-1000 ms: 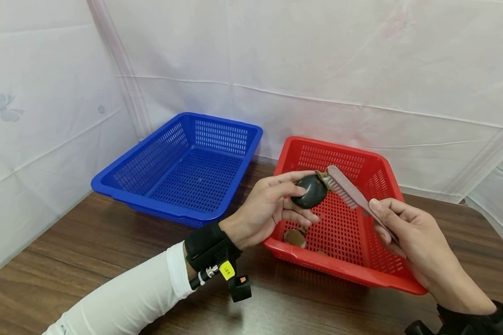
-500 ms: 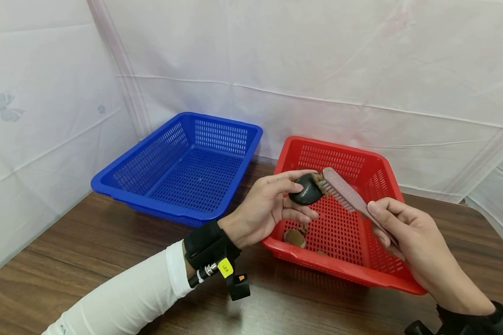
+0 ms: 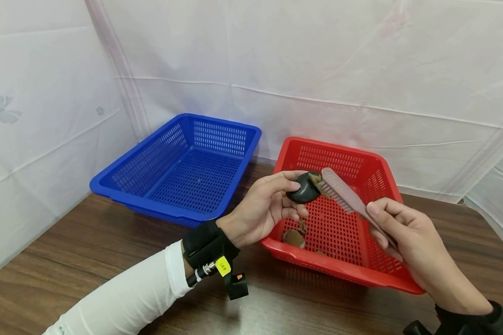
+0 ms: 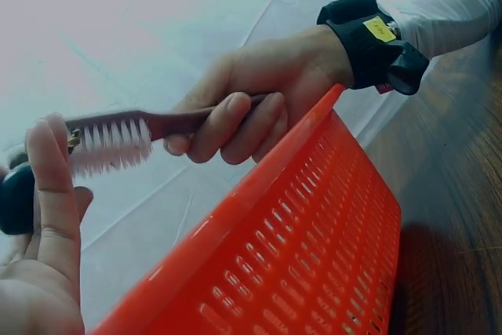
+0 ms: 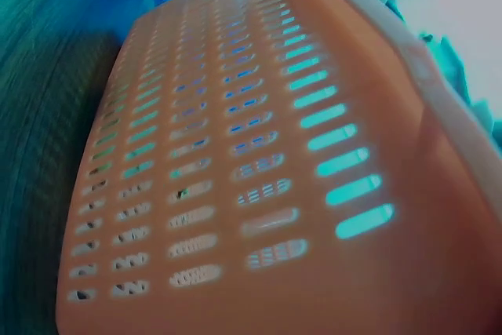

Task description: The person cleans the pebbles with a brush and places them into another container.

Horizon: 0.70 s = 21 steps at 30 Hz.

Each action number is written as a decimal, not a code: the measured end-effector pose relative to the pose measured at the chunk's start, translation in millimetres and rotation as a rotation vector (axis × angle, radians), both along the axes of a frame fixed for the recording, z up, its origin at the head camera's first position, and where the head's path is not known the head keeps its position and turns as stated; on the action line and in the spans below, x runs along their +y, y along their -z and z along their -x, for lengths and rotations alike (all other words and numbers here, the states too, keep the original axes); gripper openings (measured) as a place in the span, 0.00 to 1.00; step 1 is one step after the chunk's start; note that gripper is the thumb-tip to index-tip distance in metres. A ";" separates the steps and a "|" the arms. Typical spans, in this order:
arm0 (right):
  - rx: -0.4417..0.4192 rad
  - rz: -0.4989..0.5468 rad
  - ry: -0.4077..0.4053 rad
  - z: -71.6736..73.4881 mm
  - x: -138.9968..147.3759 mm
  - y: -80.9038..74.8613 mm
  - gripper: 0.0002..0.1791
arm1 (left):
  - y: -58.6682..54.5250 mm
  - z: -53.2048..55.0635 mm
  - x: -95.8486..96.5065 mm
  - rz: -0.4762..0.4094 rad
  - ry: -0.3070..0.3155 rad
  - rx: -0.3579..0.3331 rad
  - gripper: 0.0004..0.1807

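My left hand (image 3: 264, 207) pinches a smooth, rounded black stone (image 3: 305, 190) between thumb and fingers, above the red basket (image 3: 381, 177). Brownish muck (image 3: 317, 180) clings to the stone's far right side. The right hand (image 3: 406, 232) grips the handle of a pinkish brush (image 3: 345, 190), and its pale bristles (image 4: 114, 145) meet the mucky part. Within the basket, near its front left corner, lies a brown-coated rounded lump (image 3: 294, 238) with brown crumbs (image 3: 302, 226) beside it. The right wrist view mostly shows the basket's slotted side, leaving stone and brush out of sight.
A blue slotted basket (image 3: 176, 210) stands to the left of the red one on the wooden table (image 3: 121, 246). Pale plastic sheeting (image 3: 251, 51) hangs behind and at the sides. Black camera straps (image 3: 205, 246) circle both wrists.
The stone in my left hand has shifted slightly left and tilted, and the lower fingers have curled in more. The brush head has moved a little left with it.
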State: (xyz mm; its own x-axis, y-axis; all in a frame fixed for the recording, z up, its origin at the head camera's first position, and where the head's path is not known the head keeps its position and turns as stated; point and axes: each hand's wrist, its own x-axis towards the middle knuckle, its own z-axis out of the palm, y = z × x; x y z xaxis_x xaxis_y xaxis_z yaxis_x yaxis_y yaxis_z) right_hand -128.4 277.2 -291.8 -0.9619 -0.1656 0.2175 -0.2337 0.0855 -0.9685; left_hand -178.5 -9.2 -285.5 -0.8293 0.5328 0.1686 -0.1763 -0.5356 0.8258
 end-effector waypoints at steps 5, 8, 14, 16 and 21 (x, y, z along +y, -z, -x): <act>-0.045 -0.008 0.079 1.7 -0.9 -1.8 0.12 | -1.2 0.0 -1.3 0.040 0.022 0.004 0.29; -0.034 0.028 0.084 0.9 -1.5 -2.1 0.12 | -1.3 -0.1 -1.3 0.042 0.027 -0.013 0.27; 0.021 0.016 0.033 -2.4 -3.0 -1.8 0.12 | 0.4 0.1 -0.8 -0.003 0.035 -0.026 0.25; 0.008 -0.001 0.041 -1.9 -2.9 -2.0 0.12 | 0.8 1.1 -0.2 -0.013 0.046 -0.020 0.25; -0.036 0.019 0.093 0.5 -2.3 -2.8 0.13 | 0.5 2.5 0.7 0.010 0.063 0.009 0.24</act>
